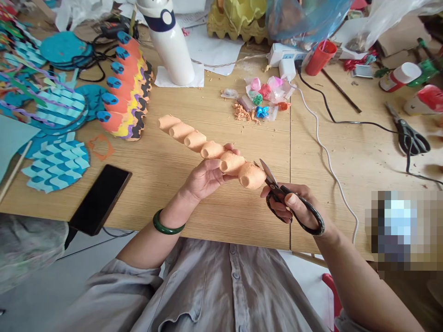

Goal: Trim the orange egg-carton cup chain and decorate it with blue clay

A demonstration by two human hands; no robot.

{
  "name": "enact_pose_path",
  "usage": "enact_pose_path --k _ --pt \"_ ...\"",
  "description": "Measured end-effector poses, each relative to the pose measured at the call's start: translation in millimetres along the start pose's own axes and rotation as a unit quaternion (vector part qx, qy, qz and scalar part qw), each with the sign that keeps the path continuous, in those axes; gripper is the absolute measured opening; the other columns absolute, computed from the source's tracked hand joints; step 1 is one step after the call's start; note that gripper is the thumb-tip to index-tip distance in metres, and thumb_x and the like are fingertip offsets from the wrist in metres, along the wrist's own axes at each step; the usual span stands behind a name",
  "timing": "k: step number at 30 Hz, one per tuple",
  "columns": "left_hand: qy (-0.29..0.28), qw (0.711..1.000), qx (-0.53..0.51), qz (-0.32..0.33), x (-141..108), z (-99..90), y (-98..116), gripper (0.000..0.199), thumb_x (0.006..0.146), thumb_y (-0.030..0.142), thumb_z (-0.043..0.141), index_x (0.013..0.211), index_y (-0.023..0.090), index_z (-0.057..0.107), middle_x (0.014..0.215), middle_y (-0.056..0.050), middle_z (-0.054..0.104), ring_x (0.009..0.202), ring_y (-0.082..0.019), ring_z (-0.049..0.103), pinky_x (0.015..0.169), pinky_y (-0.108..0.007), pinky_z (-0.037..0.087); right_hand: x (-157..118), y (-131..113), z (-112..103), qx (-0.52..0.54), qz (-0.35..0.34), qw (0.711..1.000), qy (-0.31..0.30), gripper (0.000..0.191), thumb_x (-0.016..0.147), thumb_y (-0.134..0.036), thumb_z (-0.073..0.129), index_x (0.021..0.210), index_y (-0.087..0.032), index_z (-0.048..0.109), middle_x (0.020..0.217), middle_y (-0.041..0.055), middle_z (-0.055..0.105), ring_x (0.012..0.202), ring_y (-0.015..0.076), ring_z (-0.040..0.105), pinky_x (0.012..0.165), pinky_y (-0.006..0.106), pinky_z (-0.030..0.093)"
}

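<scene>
My left hand (209,177) is closed around a strip of orange egg-carton cups (194,139), which slants above the table from upper left to lower right. In my right hand (300,205) is a pair of black-handled scissors (273,180). Their blades are parted, and they meet the edge of the strip's right-hand end cup (251,175). Beyond the strip lie orange shavings (246,113) beside small wrapped lumps (265,91) in pink, green and blue.
To the left are a painted egg-carton piece (126,92), blue paper-scale discs (57,161) and a black phone (101,199). A white bottle (169,44) stands at the back. Cables (323,143), a red cup (320,57) and other scissors (410,133) occupy the right side.
</scene>
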State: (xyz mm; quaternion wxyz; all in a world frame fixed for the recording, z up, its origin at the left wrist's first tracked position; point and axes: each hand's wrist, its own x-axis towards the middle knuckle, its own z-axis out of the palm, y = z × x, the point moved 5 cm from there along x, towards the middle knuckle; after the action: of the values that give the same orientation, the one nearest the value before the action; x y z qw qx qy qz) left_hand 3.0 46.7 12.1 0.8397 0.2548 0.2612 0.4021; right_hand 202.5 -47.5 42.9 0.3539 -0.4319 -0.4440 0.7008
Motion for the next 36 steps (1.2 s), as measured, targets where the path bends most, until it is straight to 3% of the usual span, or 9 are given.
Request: enact_pose_path --k 6,11,16,19,25,29,33,36 --pt "0.018 1.000 0.000 -0.004 0.6 -4.8 -3.0 0.045 0.070 0.030 0.083 0.113 0.024 0.070 0.119 -0.005 0.072 0.119 -0.029 0.067 0.088 -0.036 0.063 6.6 -3.2 4.5 -0.020 0.074 0.995 0.069 0.054 0.086 -0.068 0.068 0.089 -0.015 0.066 0.057 -0.0086 0.032 0.044 0.0047 0.026 0.034 0.021 0.024" --pt "0.064 0.997 -0.021 0.031 4.7 -12.8 -2.1 0.035 0.076 0.035 0.084 0.106 0.023 0.072 0.121 -0.003 0.074 0.117 -0.024 0.069 0.080 -0.028 0.064 23.0 4.8 -3.5 0.027 0.084 0.991 0.097 0.062 0.080 -0.078 0.066 0.095 -0.018 0.061 0.058 -0.0071 0.041 0.044 0.0076 0.037 0.036 0.023 0.038" --pt "0.162 0.985 -0.036 0.054 8.3 -24.8 -3.8 0.020 0.083 0.038 0.080 0.091 0.021 0.071 0.107 -0.003 0.077 0.102 -0.019 0.074 0.070 -0.023 0.064 26.4 6.4 -9.2 0.027 0.080 0.992 0.096 0.062 0.083 -0.078 0.062 0.100 -0.019 0.061 0.060 -0.0055 0.045 0.046 0.0096 0.043 0.041 0.025 0.046" --pt "0.180 0.980 -0.036 0.074 9.4 -27.2 -4.8 0.023 0.081 0.039 0.082 0.090 0.021 0.071 0.100 -0.001 0.078 0.093 -0.015 0.075 0.067 -0.020 0.064 20.7 -0.9 -13.2 -0.012 0.077 0.993 0.084 0.059 0.085 -0.076 0.062 0.099 -0.018 0.062 0.061 -0.0047 0.045 0.047 0.0105 0.043 0.041 0.026 0.045" --pt "0.216 0.971 -0.044 0.092 10.1 -34.5 -6.6 0.020 0.080 0.035 0.084 0.089 0.022 0.071 0.092 0.001 0.077 0.080 -0.012 0.072 0.067 -0.020 0.064 7.3 -11.2 -23.0 -0.106 0.068 0.992 0.001 0.054 0.092 -0.068 0.059 0.103 -0.016 0.066 0.060 -0.0035 0.048 0.048 0.0115 0.047 0.045 0.028 0.043" --pt "0.202 0.973 -0.045 0.102 10.3 -27.8 -4.7 0.017 0.082 0.033 0.082 0.089 0.021 0.071 0.094 0.001 0.077 0.081 -0.012 0.072 0.066 -0.020 0.064 10.2 -7.3 -24.1 -0.126 0.053 0.989 0.060 0.052 0.093 -0.065 0.061 0.104 -0.015 0.065 0.059 -0.0039 0.051 0.049 0.0118 0.049 0.048 0.028 0.046" --pt "0.185 0.978 -0.034 0.094 9.2 -11.9 -6.3 0.018 0.079 0.030 0.084 0.088 0.020 0.071 0.096 -0.001 0.077 0.085 -0.013 0.073 0.063 -0.018 0.059 25.2 0.9 -18.7 -0.014 0.035 0.986 0.160 0.052 0.085 -0.064 0.072 0.107 -0.018 0.063 0.074 0.0017 0.068 0.060 0.0155 0.065 0.059 0.031 0.056" --pt "0.164 0.981 -0.009 0.102 7.6 -0.7 -8.6 0.025 0.074 0.032 0.088 0.090 0.020 0.072 0.098 -0.001 0.077 0.089 -0.014 0.072 0.062 -0.017 0.056 38.0 2.3 -10.2 0.114 0.007 0.979 0.169 0.049 0.078 -0.053 0.081 0.109 -0.021 0.062 0.090 0.0028 0.072 0.080 0.0191 0.072 0.078 0.038 0.063"
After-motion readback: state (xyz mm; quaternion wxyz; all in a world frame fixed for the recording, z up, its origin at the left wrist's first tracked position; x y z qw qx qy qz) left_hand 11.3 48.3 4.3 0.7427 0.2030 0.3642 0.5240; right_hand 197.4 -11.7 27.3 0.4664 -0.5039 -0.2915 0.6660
